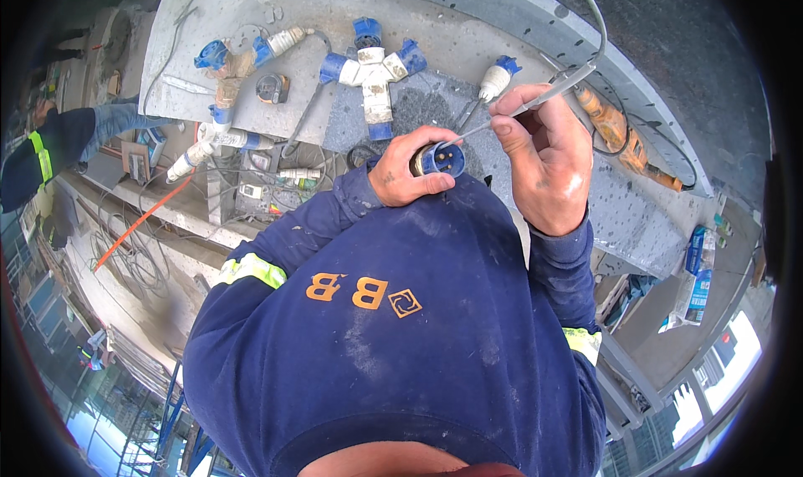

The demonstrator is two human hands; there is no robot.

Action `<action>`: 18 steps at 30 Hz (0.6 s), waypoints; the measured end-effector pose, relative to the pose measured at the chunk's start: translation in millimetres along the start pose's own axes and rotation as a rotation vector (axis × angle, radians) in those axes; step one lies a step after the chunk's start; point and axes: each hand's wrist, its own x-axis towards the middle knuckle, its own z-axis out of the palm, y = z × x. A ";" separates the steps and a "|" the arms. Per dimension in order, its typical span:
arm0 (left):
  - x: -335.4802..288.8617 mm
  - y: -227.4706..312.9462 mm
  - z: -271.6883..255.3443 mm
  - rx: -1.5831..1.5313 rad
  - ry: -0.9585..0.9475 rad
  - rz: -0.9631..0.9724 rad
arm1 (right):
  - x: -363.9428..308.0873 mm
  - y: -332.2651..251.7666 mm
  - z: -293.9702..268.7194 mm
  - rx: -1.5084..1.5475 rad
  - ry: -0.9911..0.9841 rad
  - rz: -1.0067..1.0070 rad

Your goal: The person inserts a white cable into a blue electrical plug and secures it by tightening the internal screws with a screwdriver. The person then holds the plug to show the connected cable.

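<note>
My left hand (408, 169) is closed around a round blue industrial plug (449, 161), its open face with metal pins turned up toward me. To its right, my right hand (545, 155) pinches a grey cable (573, 80) between thumb and fingers. The thin end of the cable slants down to the rim of the plug; whether it touches a pin is too small to tell. Just beyond my hands, a dirty white cross-shaped splitter (373, 77) with blue sockets lies on the stone slab (293, 121). A white and blue connector (499, 79) lies near my right fingers.
More white and blue connectors (237, 63) and a tape measure (273, 88) lie on the slab's left. An orange power tool (619, 130) with its cord rests at the right. A co-worker (52, 155) is at the far left, near an orange hose (142, 223) and loose cables.
</note>
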 end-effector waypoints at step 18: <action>0.8 1.0 -0.6 0.031 0.008 0.007 | -2.9 5.5 0.4 -0.014 -0.070 -0.036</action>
